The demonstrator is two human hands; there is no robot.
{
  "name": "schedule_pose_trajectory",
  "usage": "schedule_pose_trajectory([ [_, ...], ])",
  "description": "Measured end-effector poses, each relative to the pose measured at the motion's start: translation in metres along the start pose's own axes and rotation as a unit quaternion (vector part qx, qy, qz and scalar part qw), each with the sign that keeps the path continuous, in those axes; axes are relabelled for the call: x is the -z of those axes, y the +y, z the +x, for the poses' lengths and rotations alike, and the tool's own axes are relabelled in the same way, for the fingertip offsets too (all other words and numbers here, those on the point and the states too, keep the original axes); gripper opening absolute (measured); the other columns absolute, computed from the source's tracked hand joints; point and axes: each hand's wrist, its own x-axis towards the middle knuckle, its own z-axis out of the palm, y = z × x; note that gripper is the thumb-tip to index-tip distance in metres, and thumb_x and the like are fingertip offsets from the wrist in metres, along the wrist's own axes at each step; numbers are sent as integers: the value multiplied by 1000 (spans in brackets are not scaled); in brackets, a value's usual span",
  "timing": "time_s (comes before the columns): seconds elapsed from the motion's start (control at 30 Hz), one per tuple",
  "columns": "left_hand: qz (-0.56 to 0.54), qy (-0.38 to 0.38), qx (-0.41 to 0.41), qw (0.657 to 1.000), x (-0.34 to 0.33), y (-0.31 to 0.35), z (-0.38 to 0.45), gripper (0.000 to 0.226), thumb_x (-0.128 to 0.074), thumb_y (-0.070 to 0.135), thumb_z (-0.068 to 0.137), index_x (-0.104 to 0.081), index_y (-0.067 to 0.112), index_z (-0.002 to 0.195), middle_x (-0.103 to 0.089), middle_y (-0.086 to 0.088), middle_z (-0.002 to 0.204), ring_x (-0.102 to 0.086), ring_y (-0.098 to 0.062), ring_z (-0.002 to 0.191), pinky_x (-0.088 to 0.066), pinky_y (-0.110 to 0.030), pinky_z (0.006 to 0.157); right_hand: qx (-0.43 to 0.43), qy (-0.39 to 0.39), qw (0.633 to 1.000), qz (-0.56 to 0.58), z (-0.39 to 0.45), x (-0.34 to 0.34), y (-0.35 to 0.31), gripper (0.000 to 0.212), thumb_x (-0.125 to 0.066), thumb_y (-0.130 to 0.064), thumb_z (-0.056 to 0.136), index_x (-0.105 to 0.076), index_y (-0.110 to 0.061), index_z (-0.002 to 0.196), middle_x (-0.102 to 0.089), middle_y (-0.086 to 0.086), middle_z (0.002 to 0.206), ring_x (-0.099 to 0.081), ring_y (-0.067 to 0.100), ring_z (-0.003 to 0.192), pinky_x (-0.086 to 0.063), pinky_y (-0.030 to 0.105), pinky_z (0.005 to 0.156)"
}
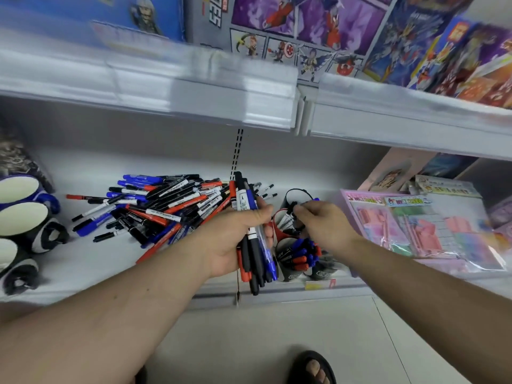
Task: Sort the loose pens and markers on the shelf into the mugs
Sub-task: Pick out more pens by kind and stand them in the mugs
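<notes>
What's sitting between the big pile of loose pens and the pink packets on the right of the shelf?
In the head view, the left hand grips a bundle of markers; the mugs stand beyond it, the right hand over them, before the pink packets.

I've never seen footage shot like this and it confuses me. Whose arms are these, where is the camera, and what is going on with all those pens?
There is no machine here. A person wears a wide-angle camera on the head, looking down at their own arms in front of a shop shelf. The left hand grips a bundle of markers, black, blue and red. The right hand pinches a black pen over the mugs; the nearest already holds blue and red markers. A loose pile of pens lies on the shelf. Empty mugs sit at far left, pink stationery packs at right.
</notes>
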Motion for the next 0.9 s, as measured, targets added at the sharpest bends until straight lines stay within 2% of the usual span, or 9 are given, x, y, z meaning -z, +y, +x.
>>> schedule_pose_trajectory([
  [0.1, -21, 5, 1, 1000, -5, 1, -11, 24, -73, 30, 65, -64, 13, 79, -59, -3, 61, -58, -15, 53, -53, -24, 53, -26, -48, 985, 162, -67, -4, -39, 38, -52, -36, 100, -65, -3, 87, -66, 11, 68, -55, 19, 50, -40, 28, 50],
  [0.2, -55, 1, -11, 998, -6, -2, -21, 24, -71, 35, 72, -62, 13, 72, -58, -3, 62, -56, -14, 52, -52, -23, 50, -17, -76, 982, 172, -116, -8, -59, 42, -55, -40, 97, -61, 1, 90, -55, 10, 66, -49, 18, 53, -38, 21, 45],
  [0.3, -92, 9, -28, 995, -6, -7, -28, 26, -69, 38, 78, -61, 13, 75, -58, -2, 60, -56, -13, 50, -51, -26, 55, -13, -56, 981, 186, -138, -18, -63, 26, -64, -31, 92, -64, -6, 90, -58, 7, 68, -51, 14, 52, -41, 20, 48],
  [0.4, -130, 37, -37, 990, -4, -12, -34, 25, -64, 38, 87, -62, 14, 79, -59, -1, 62, -56, -13, 52, -52, -25, 54, -43, -36, 965, 256, -144, -31, -67, 17, -61, -21, 96, -67, -7, 92, -63, 7, 70, -53, 11, 50, -44, 23, 50],
  [0.6, -119, 27, -60, 991, 3, -14, -50, 36, -62, 37, 88, -77, 16, 64, -71, -2, 74, -65, -15, 63, -53, -32, 66, -56, -21, 960, 273, -147, -45, -71, 23, -47, -13, 103, -64, -5, 91, -63, 8, 62, -55, 13, 46, -47, 26, 49],
  [0.7, -130, 4, -40, 991, 3, -13, -56, 25, -60, 30, 91, -77, 13, 90, -74, -6, 90, -67, -18, 75, -59, -31, 65, -80, -41, 925, 370, -147, -42, -74, 26, -41, -13, 106, -61, 0, 96, -64, 11, 65, -56, 18, 48, -47, 27, 48],
  [0.77, -123, -2, -24, 992, 4, -12, -58, 22, -55, 18, 94, -75, 13, 100, -73, -7, 97, -66, -21, 73, -57, -31, 56, -76, -54, 911, 402, -148, -40, -77, 28, -38, -14, 107, -60, -1, 97, -66, 12, 68, -57, 20, 52, -48, 28, 50],
  [0.83, -119, -14, -17, 993, 5, -13, -59, 24, -51, 12, 91, -74, 13, 98, -71, -10, 94, -66, -25, 68, -53, -30, 52, -72, -56, 912, 399, -149, -38, -78, 29, -36, -15, 107, -60, -3, 96, -67, 11, 71, -60, 21, 54, -49, 29, 52],
  [0.9, -121, -9, -28, 992, 5, -11, -58, 26, -48, 7, 90, -74, 12, 89, -71, -9, 89, -66, -24, 71, -53, -33, 62, -68, -34, 924, 374, -149, -36, -78, 30, -33, -15, 107, -57, -5, 92, -62, 12, 74, -60, 21, 54, -48, 29, 52],
])
